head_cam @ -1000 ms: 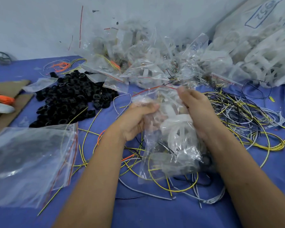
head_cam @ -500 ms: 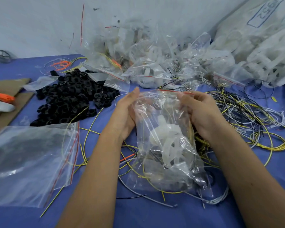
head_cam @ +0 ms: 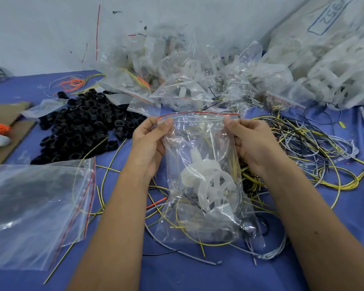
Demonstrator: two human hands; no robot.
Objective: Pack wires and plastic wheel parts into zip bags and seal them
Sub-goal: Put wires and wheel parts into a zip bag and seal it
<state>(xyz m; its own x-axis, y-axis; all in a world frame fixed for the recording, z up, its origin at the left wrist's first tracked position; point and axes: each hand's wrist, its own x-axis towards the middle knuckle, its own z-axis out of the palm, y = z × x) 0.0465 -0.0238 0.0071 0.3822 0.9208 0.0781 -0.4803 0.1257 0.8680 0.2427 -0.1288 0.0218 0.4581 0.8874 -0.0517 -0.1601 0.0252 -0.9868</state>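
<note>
A clear zip bag [head_cam: 200, 148] with a red strip along its top hangs upright between my hands over the blue table. Inside it lie a white plastic wheel part [head_cam: 210, 185] and some yellow and grey wires. My left hand [head_cam: 149, 143] pinches the bag's top left corner below the red strip. My right hand [head_cam: 252, 141] pinches the top right corner. The top edge is stretched flat between them.
A stack of empty zip bags [head_cam: 34, 213] lies at the left. Black plastic rings [head_cam: 82, 127] are heaped behind it. Filled bags [head_cam: 177, 80] pile at the back, loose wires [head_cam: 313, 148] tangle at the right, and large sacks of white parts [head_cam: 334, 59] stand far right.
My hands moved from bunching the bag's mouth to its two top corners and pulled them apart. The bag straightened and its contents dropped to the bottom.
</note>
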